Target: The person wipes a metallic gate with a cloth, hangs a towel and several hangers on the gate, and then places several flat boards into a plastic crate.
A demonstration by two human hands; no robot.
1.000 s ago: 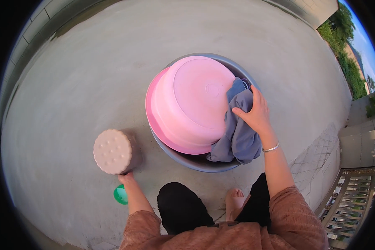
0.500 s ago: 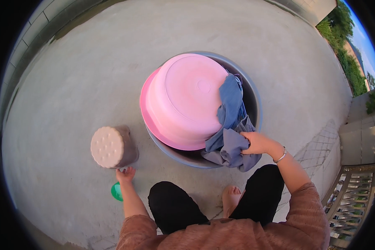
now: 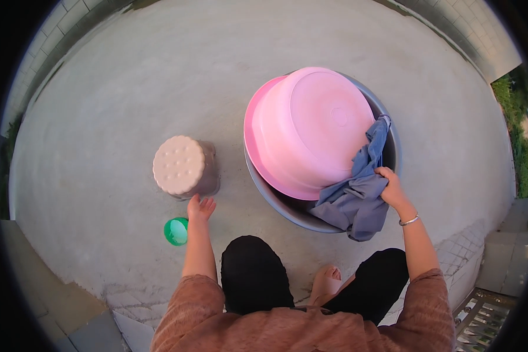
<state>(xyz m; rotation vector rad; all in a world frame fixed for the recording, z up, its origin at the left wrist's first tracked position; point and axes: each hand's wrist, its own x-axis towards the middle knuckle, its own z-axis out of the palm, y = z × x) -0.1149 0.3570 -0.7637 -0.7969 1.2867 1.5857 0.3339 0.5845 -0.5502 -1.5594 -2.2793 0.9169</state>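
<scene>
A large pink basin (image 3: 328, 126) lies upside down and tilted in a wider grey metal basin (image 3: 398, 146) on the ground in front of me. Blue-grey clothing (image 3: 358, 202) is bunched along the right side of the pink basin and hangs over the metal rim. My right hand (image 3: 393, 189) is closed on this cloth near the rim; part of its grip is hidden. Beside the near edge of a low beige stool (image 3: 179, 166) with a bumpy, scalloped top, my left hand (image 3: 201, 209) has its fingers spread and holds nothing.
Just left of my left forearm lies a small green bowl (image 3: 176, 231) with something pale inside. My black-trousered knees and one bare foot (image 3: 327, 283) are close to the metal basin. Concrete ground (image 3: 111, 100) stretches out to a tiled wall (image 3: 478, 32), and a metal railing (image 3: 481, 320) stands at the lower right.
The view has turned, so the basins and stool appear farther right and higher. The clothing looks more drawn out along the rim, with my right hand still gripping it. My left hand stays beside the stool.
</scene>
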